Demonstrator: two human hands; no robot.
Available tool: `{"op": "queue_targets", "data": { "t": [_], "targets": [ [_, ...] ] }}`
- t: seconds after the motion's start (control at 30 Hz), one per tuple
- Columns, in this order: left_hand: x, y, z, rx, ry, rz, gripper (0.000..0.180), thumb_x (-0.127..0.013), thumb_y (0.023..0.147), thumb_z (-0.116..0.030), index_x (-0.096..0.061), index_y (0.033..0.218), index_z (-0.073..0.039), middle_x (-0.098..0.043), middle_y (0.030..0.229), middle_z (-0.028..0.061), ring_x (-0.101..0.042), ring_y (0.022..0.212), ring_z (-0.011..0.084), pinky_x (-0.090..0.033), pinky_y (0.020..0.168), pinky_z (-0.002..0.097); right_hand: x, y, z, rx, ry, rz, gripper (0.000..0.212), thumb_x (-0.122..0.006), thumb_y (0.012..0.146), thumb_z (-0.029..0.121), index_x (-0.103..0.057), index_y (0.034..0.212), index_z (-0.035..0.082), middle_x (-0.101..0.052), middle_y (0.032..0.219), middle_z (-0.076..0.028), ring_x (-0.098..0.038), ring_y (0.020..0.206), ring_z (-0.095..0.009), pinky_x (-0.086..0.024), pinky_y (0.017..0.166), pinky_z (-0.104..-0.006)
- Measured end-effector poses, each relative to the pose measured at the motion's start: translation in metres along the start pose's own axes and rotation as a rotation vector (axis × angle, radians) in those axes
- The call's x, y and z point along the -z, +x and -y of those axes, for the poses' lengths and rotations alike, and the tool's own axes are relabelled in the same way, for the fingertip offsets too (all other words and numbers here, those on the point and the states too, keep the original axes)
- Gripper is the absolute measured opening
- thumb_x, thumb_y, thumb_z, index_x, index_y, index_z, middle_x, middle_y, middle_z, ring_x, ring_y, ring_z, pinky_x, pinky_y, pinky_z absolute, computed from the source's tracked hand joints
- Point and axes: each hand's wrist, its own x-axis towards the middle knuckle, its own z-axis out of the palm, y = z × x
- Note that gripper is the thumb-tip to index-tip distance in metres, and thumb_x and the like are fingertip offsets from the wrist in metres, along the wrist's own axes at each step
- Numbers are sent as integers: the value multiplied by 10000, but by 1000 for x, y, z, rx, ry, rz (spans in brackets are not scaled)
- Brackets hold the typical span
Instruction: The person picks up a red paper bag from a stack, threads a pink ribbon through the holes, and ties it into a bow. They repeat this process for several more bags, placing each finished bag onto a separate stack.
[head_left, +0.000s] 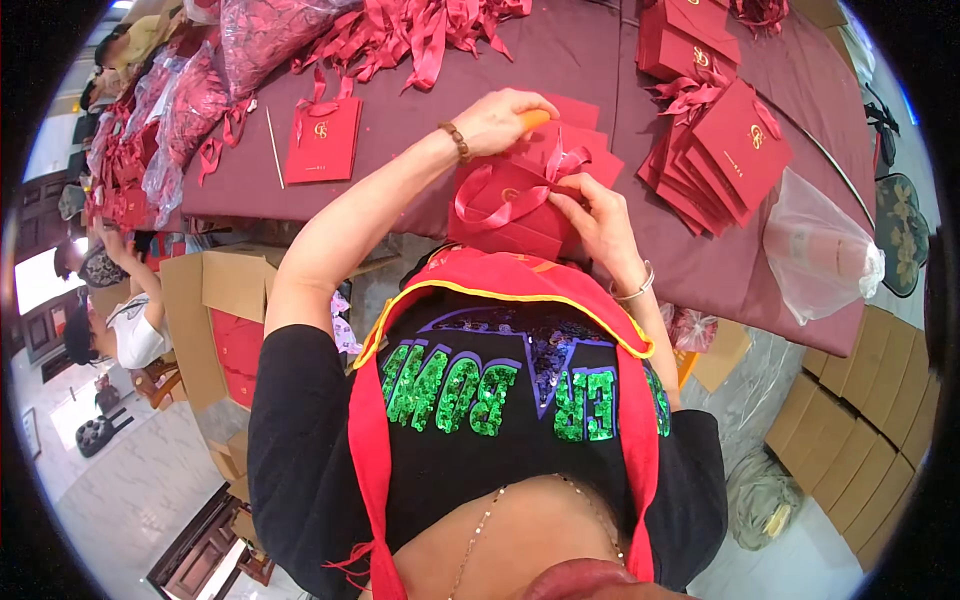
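Co-worker: we note a seated person in a white top (143,335), far left.
Clear sacks: plastic sacks of red ribbon (195,105) heaped at the left end of the counter (400,118), which has a dark red cover.
Carton: open cardboard box (228,330) below the counter edge, red items inside.
Stick: thin pale rod (274,148), just beside the lone bag.
Lone bag: red paper bag (325,145) lying flat, gold emblem showing.
Ribbon heap: loose red ribbons (415,40) at the far side.
Left grip: our left hand (492,122) bends over the upper part of the red bags, an orange cover on one digit; we cannot tell whether it closes on anything.
Worked bag: red gift bag (540,225) close to our chest, ribbon handle looped across its face, more red sheets or bags beyond it.
Right grip: our right hand (600,218) pinches the worked bag's edge between thumb and forefinger.
Bag pile: overlapping red bags (735,150), fanned out.
Wrapped item: knotted clear plastic bag (815,250) near the counter's right edge.
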Motion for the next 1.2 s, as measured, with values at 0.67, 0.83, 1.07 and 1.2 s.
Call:
{"op": "queue_targets", "data": {
  "t": [0.67,0.83,1.07,1.2],
  "targets": [
    [35,40,-39,-261,706,-220,345,-538,854,-408,-622,852,-73,-616,749,170,-599,707,349,-444,596,428,-20,2,-9,-40,311,107,475,-666,785,49,-375,1160,65,-585,982,-129,-592,880,-173,-478,741,-305],
    [64,34,-20,-334,12,-350,302,-440,916,-220,-513,1184,-102,-601,952,25,-551,825,105,-443,699,252,-25,0,-32,-107,459,-71,488,-692,768,65,-401,1160,58,-543,990,-63,-539,791,-111,-453,682,-266],
    [40,-61,31,-40,-338,-21,448,-570,884,-180,-410,1283,-52,-593,1079,47,-562,946,108,-466,802,246,-20,21,-13,-88,832,-285,485,-621,814,-17,-322,1185,71,-507,1098,-127,-540,1013,-173,-496,828,-303],
    [11,-87,23,-56,-756,-90,454,-603,805,24,-453,1233,-1,-574,1142,69,-542,1035,121,-440,902,264,-18,27,-21,-129,644,-371,282,-680,789,40,-495,1002,56,-529,1044,-55,-519,918,-114,-450,788,-233]
  ]
}}
